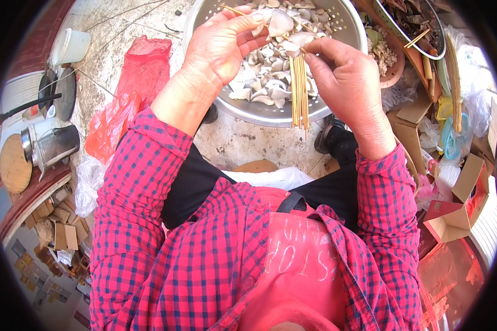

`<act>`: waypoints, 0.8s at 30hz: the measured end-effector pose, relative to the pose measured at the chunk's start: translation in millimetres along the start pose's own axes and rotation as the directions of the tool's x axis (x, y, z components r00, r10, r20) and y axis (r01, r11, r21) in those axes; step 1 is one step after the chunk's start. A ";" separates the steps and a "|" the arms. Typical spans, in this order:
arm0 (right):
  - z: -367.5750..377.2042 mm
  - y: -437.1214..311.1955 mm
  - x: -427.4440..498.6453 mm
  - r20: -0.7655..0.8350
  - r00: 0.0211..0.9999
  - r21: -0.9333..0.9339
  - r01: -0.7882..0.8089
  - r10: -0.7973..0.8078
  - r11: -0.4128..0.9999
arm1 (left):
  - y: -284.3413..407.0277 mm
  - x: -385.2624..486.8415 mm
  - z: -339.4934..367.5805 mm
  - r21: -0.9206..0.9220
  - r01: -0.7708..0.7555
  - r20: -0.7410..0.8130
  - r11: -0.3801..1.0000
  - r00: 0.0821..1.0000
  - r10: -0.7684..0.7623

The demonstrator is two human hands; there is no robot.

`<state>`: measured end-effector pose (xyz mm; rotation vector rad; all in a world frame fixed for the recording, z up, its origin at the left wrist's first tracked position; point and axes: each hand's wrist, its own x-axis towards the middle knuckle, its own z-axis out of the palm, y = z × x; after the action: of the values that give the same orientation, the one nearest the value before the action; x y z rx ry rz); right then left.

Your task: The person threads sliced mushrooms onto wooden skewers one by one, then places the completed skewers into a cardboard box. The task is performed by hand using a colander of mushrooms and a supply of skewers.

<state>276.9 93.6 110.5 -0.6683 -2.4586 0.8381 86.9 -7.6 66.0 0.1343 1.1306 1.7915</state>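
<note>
Over a large perforated steel basin (248,113) of pale grey oyster mushroom pieces (273,82), both hands are raised. My left hand (227,43) grips a thin wooden skewer (232,10) and mushroom pieces threaded on it, its palm partly turned up. At the skewer's other end, my right hand (341,70) pinches the tip between thumb and forefinger, beside a mushroom piece (300,40). A bundle of bare wooden skewers (299,93) lies below the hands, across the basin's near rim. Its upper ends are partly hidden by mushroom.
Red net and plastic bags (143,70) lie on the floor to the left, near a white bucket (71,46). At the upper right stand a clay-coloured bowl (391,62) and an oval metal colander (437,51). Open cardboard boxes (451,215) are at the right.
</note>
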 end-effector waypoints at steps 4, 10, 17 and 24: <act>-2.2 -0.3 0.9 0.005 1.000 0.018 -0.015 0.015 1.000 | -4.9 10.2 -11.9 -0.029 0.007 0.036 1.000 0.999 -0.006; -2.9 0.5 0.8 0.007 1.000 0.041 -0.024 0.024 0.999 | 8.5 -11.0 3.4 0.011 0.049 0.068 0.999 0.996 -0.050; -2.4 -6.3 -0.7 0.086 0.996 0.036 -0.014 0.010 0.999 | -0.9 -20.8 13.8 0.042 0.101 0.023 0.994 0.995 -0.102; 3.1 -5.7 -5.1 0.069 0.998 0.013 0.010 -0.011 1.000 | -7.8 -26.4 19.5 -0.059 0.154 0.014 0.986 0.988 -0.153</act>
<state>277.4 85.3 110.7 -0.6317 -2.5139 0.8860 116.3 -14.9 81.0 0.0190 1.0509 1.6837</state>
